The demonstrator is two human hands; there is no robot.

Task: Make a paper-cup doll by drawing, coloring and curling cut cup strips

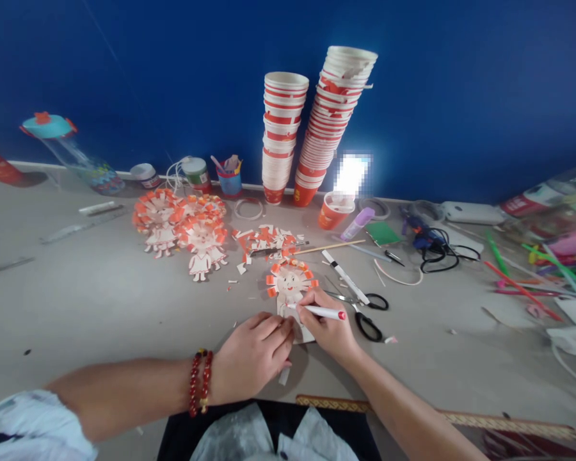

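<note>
My right hand (pixel 330 328) grips a white marker with a red end (pixel 324 312); its tip points left, at the body of a paper doll. That paper doll (pixel 290 282) has a drawn face ringed by curled orange paper strips. Below the face, its white paper body (pixel 303 334) lies partly hidden under both hands. My left hand (pixel 255 352) rests on the body's left edge, fingers together and bent, pressing down on it. Black-handled scissors (pixel 367 323) lie just right of my right hand, beside a white marker with a black cap (pixel 345 278).
Finished-looking paper dolls (pixel 200 240) lie at the left, near orange and white paper scraps (pixel 269 242). Two tall paper cup stacks (pixel 282 137) stand by the blue wall. A phone-like bright screen (pixel 351 174) sits in a cup (pixel 335 214). Coloured sticks (pixel 532 294) lie at right.
</note>
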